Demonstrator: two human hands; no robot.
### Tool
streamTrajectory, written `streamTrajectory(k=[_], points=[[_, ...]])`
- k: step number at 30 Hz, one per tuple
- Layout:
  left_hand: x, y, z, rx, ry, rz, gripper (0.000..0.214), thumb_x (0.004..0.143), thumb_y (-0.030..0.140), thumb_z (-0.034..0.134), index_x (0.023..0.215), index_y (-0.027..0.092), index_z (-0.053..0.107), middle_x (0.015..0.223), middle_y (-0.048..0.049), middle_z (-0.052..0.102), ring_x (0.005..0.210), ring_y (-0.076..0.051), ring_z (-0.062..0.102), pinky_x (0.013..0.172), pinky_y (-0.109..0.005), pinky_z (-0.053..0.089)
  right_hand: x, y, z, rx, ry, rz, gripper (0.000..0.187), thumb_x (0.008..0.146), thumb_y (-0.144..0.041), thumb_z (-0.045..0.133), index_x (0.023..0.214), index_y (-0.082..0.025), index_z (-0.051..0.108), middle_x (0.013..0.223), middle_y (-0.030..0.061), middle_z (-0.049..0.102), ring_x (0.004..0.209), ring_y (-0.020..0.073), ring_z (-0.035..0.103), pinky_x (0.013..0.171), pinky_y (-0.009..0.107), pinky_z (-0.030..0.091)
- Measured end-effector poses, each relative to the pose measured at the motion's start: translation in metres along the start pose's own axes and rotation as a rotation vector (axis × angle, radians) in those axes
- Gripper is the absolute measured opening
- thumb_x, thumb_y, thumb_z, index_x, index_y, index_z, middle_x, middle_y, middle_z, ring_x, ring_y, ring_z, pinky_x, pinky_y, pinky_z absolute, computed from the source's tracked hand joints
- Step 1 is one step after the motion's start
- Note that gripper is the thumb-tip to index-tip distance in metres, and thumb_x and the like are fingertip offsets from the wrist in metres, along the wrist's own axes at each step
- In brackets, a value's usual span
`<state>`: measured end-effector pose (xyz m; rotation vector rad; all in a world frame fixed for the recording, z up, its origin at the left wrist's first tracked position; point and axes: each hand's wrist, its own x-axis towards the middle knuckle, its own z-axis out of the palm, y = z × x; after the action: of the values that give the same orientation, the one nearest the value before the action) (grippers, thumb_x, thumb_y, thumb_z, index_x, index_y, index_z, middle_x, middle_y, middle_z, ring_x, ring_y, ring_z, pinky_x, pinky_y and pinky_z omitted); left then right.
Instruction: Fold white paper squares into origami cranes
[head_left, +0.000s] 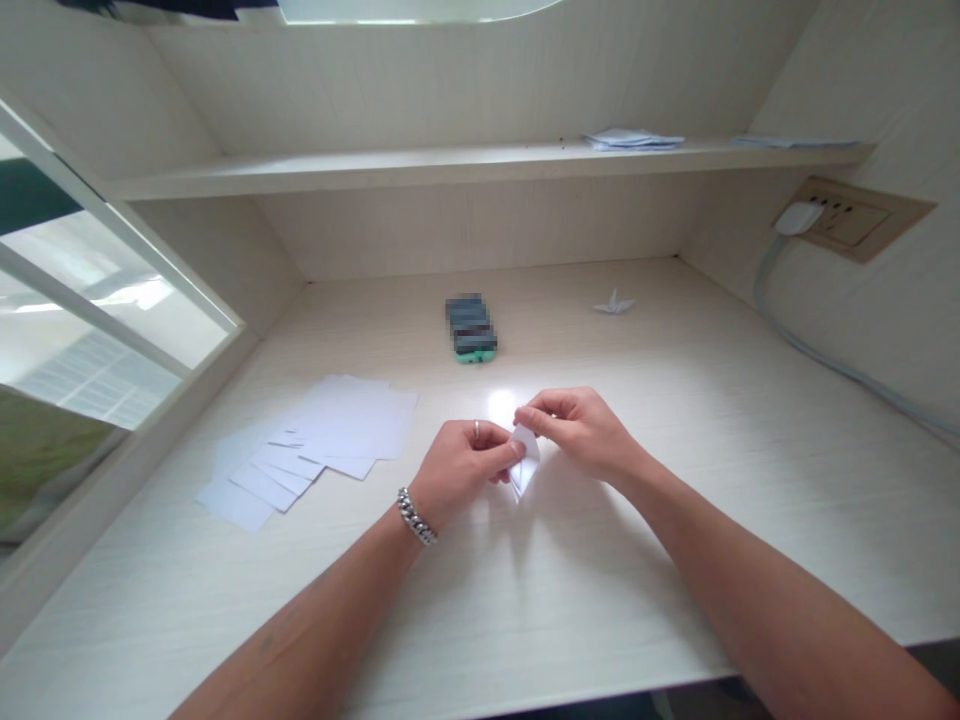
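A small piece of folded white paper (528,466) is held just above the desk, its lower end narrowing to a point. My left hand (466,462), with a ring and a chain bracelet, pinches it from the left, thumb on its face. At its top corner, the thumb and fingers of my right hand (576,428) are closed on the paper's edge. To the left, loose sheets of white paper (360,415) lie overlapping. A folded paper crane (615,304) rests at the back right of the desk.
A phone (471,328) with a blurred screen and green edge lies behind my hands. The shelf (375,172) above bears a stack of papers (634,139). On the right wall, a white plug (798,218) sits in the socket, its cable (840,372) running down along the desk's side.
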<state>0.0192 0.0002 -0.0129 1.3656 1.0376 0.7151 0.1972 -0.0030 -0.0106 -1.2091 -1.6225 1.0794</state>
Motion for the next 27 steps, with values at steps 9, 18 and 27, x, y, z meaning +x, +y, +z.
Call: streamTrajectory(k=[9,18,27], points=[[0.004,-0.003,-0.004,-0.036,0.21,0.032,0.024,0.069,0.036,0.077,0.069,0.013,0.073,0.058,-0.0025,0.065,0.053,-0.01,0.055,0.053,-0.022,0.044,0.001,0.007,0.008,0.267,-0.097,0.123,0.036,0.079,-0.05,0.068,0.093,-0.016,0.069,0.083,0.0058,0.07,0.075,0.0165,0.065,0.064,0.027,0.05],[0.004,-0.003,-0.002,-0.26,0.212,0.05,0.034,0.063,0.029,0.083,0.089,0.01,0.073,0.074,-0.0073,0.074,0.063,-0.015,0.066,0.063,-0.027,0.054,0.002,0.006,0.014,0.376,0.043,0.177,0.031,0.071,-0.044,0.075,0.078,-0.014,0.07,0.069,0.0041,0.068,0.062,0.015,0.063,0.063,0.03,0.051],[0.003,-0.003,0.0,-0.223,0.259,0.08,0.034,0.066,0.03,0.082,0.091,0.012,0.065,0.059,-0.0006,0.068,0.055,-0.013,0.064,0.055,-0.023,0.051,0.002,0.004,0.019,0.406,0.11,0.127,0.027,0.068,-0.038,0.078,0.078,-0.014,0.072,0.072,0.0047,0.07,0.064,0.0144,0.061,0.061,0.028,0.048]])
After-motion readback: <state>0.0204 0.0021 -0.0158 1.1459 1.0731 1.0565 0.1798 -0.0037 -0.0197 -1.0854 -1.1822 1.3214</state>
